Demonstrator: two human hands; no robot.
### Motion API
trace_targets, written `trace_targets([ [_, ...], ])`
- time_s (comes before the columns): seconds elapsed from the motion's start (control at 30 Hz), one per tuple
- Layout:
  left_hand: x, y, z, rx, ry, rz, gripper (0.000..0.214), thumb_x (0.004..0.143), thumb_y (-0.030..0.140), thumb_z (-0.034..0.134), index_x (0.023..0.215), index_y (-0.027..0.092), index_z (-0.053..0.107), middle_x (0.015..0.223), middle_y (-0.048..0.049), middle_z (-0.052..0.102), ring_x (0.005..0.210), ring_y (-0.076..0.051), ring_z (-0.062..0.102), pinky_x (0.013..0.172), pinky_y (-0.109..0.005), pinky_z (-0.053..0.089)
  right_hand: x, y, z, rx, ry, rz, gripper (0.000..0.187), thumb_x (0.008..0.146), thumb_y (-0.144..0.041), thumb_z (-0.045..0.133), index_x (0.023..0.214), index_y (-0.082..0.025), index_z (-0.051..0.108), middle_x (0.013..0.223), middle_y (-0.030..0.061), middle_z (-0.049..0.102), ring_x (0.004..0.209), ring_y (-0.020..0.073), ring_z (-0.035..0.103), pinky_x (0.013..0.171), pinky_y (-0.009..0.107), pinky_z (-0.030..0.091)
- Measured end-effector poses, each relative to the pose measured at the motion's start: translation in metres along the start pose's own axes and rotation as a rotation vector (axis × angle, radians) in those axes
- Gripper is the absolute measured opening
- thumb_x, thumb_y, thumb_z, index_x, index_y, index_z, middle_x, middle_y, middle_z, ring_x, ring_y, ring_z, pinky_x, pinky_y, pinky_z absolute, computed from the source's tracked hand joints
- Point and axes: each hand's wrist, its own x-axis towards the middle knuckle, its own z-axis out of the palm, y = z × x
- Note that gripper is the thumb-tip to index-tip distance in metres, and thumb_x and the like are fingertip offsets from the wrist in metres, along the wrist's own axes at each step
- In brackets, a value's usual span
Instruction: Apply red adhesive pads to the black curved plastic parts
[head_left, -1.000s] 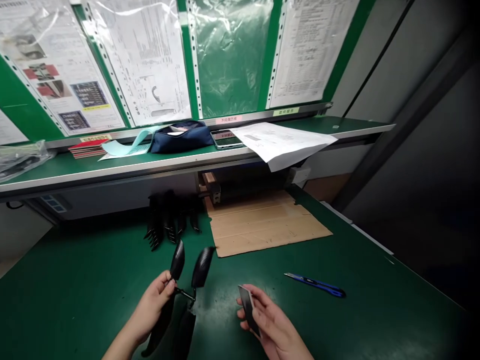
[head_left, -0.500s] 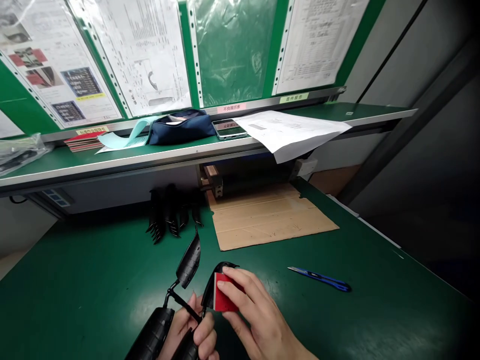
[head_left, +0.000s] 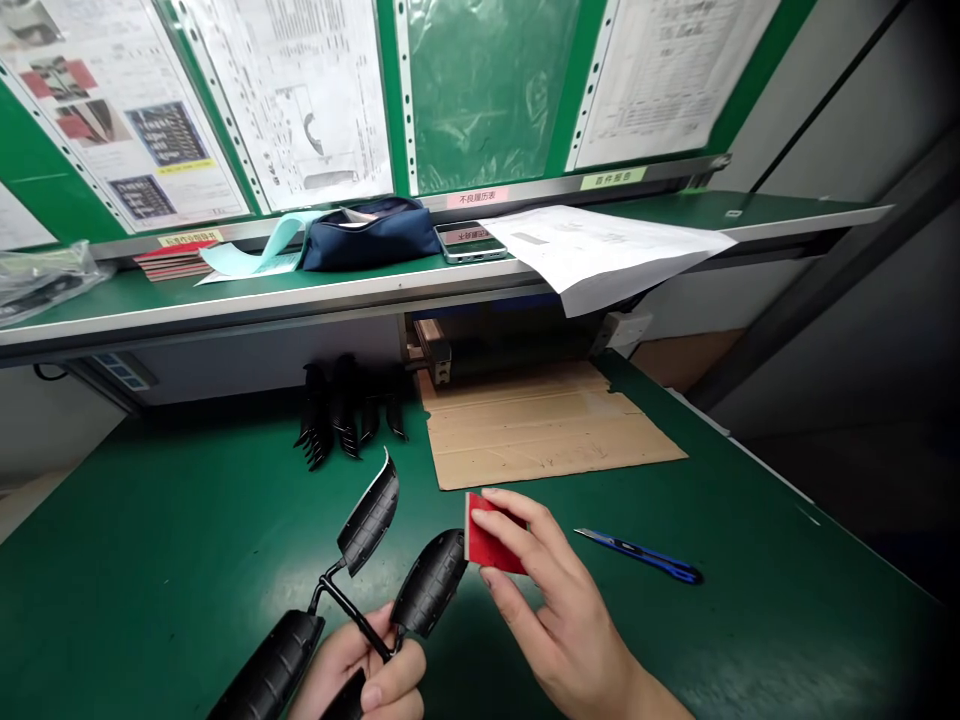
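Note:
My left hand (head_left: 375, 670) is closed around the thin stem of a black moulded plastic sprue (head_left: 352, 610). Several curved, shell-like black pieces branch off it; one lies partly hidden by the fingers. My right hand (head_left: 555, 590) pinches a flat red sanding pad (head_left: 491, 535) with a pale edge between thumb and fingers. The pad's left edge is beside the upper end of the right-hand curved piece (head_left: 431, 580); whether they touch I cannot tell.
A blue utility knife (head_left: 637, 556) with its blade out lies to the right. Behind are a cardboard sheet (head_left: 540, 435) and several black curved pieces (head_left: 330, 420). The shelf (head_left: 300, 300) above holds a phone (head_left: 471, 243), a navy pouch (head_left: 371, 238), papers and red pads.
My right hand with the sanding pad has moved up and right, off the face of the curved piece. The sprue has shifted left and turned, showing that piece's broad ribbed side.

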Motion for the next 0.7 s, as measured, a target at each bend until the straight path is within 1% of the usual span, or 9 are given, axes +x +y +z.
trace_targets([
  [0.13, 0.003, -0.001, 0.000, 0.053, 0.036, -0.001, 0.053, 0.088, 0.045, 0.053, 0.051, 0.016, 0.030, 0.040, 0.0025, 0.022, 0.037, -0.007, 0.020, 0.045, -0.019, 0.019, -0.001, -0.005, -0.001, -0.039, -0.104, -0.132, 0.047, 0.089, -0.013, 0.051, 0.135, -0.021, 0.044, 0.138, 0.0104, 0.038, 0.129, 0.0208, 0.035, 0.105, 0.035, 0.040],
  [0.2, 0.008, -0.003, -0.003, 0.044, 0.083, 0.080, 0.052, 0.086, 0.042, 0.059, 0.053, 0.016, 0.028, 0.044, 0.0033, 0.024, 0.039, -0.006, 0.022, 0.048, -0.020, 0.021, 0.000, -0.009, 0.004, -0.044, -0.145, -0.211, 0.042, 0.088, -0.010, 0.050, 0.129, -0.019, 0.048, 0.134, 0.0108, 0.041, 0.126, 0.0215, 0.035, 0.105, 0.038, 0.038],
  [0.3, 0.014, -0.007, -0.009, -0.011, 0.147, 0.163, 0.056, 0.081, 0.036, 0.065, 0.054, 0.016, 0.021, 0.045, 0.0051, 0.021, 0.037, -0.005, 0.023, 0.045, -0.021, 0.021, 0.002, -0.014, 0.013, 0.064, -0.205, -0.301, 0.036, 0.086, -0.008, 0.048, 0.121, -0.016, 0.051, 0.121, 0.0103, 0.049, 0.112, 0.0194, 0.042, 0.097, 0.037, 0.041],
  [0.37, 0.014, -0.008, -0.011, -0.003, 0.161, 0.133, 0.048, 0.081, 0.035, 0.066, 0.056, 0.015, 0.029, 0.044, 0.0051, 0.022, 0.037, -0.006, 0.024, 0.044, -0.020, 0.020, 0.002, -0.013, 0.017, 0.108, -0.234, -0.305, 0.037, 0.086, -0.008, 0.047, 0.122, -0.017, 0.051, 0.120, 0.0101, 0.049, 0.110, 0.0191, 0.042, 0.094, 0.037, 0.041],
  [0.43, 0.013, -0.009, -0.010, -0.009, 0.165, 0.137, 0.036, 0.084, 0.033, 0.062, 0.061, 0.014, 0.041, 0.046, 0.0042, 0.027, 0.037, -0.006, 0.025, 0.044, -0.020, 0.021, 0.002, -0.011, 0.019, 0.087, -0.230, -0.282, 0.041, 0.086, -0.005, 0.046, 0.125, -0.018, 0.049, 0.123, 0.0112, 0.047, 0.114, 0.0199, 0.041, 0.095, 0.037, 0.041],
  [0.47, 0.011, -0.009, -0.008, -0.020, 0.167, 0.149, 0.033, 0.087, 0.032, 0.059, 0.063, 0.013, 0.044, 0.047, 0.0037, 0.028, 0.038, -0.006, 0.025, 0.044, -0.020, 0.021, 0.002, -0.010, 0.018, 0.090, -0.228, -0.291, 0.042, 0.085, -0.005, 0.046, 0.125, -0.018, 0.048, 0.123, 0.0118, 0.047, 0.114, 0.0204, 0.041, 0.095, 0.038, 0.041],
  [0.57, 0.007, -0.008, 0.000, -0.040, 0.188, 0.141, 0.029, 0.089, 0.029, 0.056, 0.066, 0.011, 0.051, 0.048, 0.0033, 0.028, 0.039, -0.005, 0.024, 0.043, -0.018, 0.019, 0.002, -0.008, 0.016, 0.127, -0.266, -0.331, 0.041, 0.085, -0.006, 0.049, 0.124, -0.018, 0.049, 0.118, 0.0110, 0.050, 0.108, 0.0195, 0.044, 0.093, 0.037, 0.042],
  [0.63, 0.005, -0.006, 0.005, -0.041, 0.217, 0.100, 0.023, 0.088, 0.027, 0.058, 0.071, 0.012, 0.054, 0.051, 0.0032, 0.029, 0.040, -0.005, 0.023, 0.044, -0.018, 0.019, 0.002, -0.008, 0.014, 0.105, -0.255, -0.304, 0.041, 0.086, -0.006, 0.047, 0.125, -0.019, 0.048, 0.120, 0.0108, 0.049, 0.110, 0.0190, 0.043, 0.093, 0.036, 0.042],
  [0.7, 0.003, -0.005, 0.008, -0.048, 0.238, 0.077, 0.025, 0.084, 0.026, 0.063, 0.066, 0.013, 0.051, 0.052, 0.0032, 0.029, 0.042, -0.005, 0.022, 0.046, -0.018, 0.020, 0.002, -0.008, 0.013, 0.105, -0.232, -0.312, 0.042, 0.085, -0.005, 0.047, 0.125, -0.019, 0.047, 0.120, 0.0110, 0.049, 0.110, 0.0194, 0.043, 0.093, 0.037, 0.042],
])
